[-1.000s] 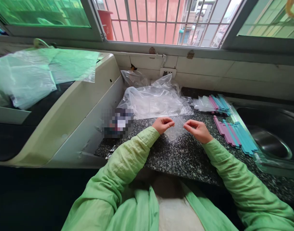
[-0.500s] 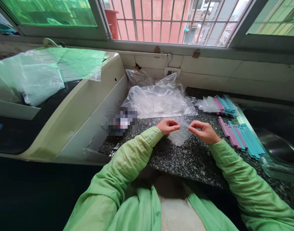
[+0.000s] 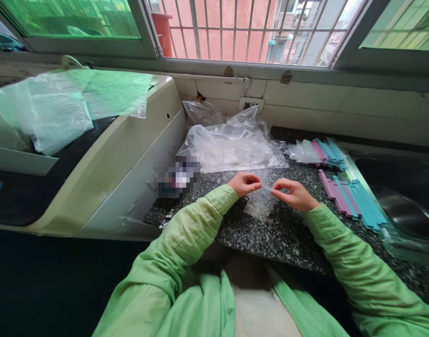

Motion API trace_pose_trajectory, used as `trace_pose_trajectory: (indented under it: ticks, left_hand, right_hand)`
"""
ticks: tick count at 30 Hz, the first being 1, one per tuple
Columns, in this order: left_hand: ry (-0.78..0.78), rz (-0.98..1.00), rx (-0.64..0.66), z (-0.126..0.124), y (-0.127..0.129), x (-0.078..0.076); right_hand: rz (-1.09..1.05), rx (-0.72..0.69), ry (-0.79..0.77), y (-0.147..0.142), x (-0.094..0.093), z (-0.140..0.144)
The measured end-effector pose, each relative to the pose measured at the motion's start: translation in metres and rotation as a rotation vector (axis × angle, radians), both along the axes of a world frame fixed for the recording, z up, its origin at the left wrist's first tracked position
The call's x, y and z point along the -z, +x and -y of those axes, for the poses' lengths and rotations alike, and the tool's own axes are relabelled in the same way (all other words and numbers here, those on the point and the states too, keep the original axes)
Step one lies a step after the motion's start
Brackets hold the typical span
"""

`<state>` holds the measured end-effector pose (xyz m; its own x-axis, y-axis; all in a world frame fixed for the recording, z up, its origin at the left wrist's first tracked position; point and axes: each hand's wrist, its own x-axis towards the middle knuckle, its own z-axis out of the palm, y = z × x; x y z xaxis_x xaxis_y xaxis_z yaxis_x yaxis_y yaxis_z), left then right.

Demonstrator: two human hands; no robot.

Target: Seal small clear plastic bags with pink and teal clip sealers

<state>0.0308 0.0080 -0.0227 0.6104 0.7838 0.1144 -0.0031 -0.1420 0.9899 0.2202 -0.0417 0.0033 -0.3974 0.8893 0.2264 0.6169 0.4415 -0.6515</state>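
Clear plastic bag (image 3: 260, 204) btwn both hands, top edge pinched by left fingers (image 3: 253, 186) & right fingers (image 3: 276, 188).

Beside the sink (image 3: 407, 213) lie two groups of pink and blue sticks (image 3: 351, 199); two hands (image 3: 245, 183) pinch one small clear bag (image 3: 260, 203).

Daylight pours in through the barred window (image 3: 235, 32), flat and soft, no hard shadows on the speckled counter (image 3: 270, 234). Green tint glows in the side panes. Wide-angle bending curves the edges; the lower left falls dark. One pixelated patch (image 3: 177, 177) sits mid-frame.
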Motion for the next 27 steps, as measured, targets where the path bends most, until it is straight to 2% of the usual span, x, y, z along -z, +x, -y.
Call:
trace_pose_trajectory:
  ticks: [10,21,27]
  left_hand:
    - [0.068,0.046,-0.041,0.003,0.002,-0.003]
    - [0.105,0.049,-0.042,0.005,0.004,-0.001]
    - [0.098,0.055,-0.04,0.004,0.005,0.001]
  right_hand:
    - [-0.068,0.059,0.06,-0.009,0.001,0.004]
    - [-0.08,0.121,0.059,-0.013,0.002,0.004]
    - [-0.052,0.114,0.139,-0.014,0.002,0.005]
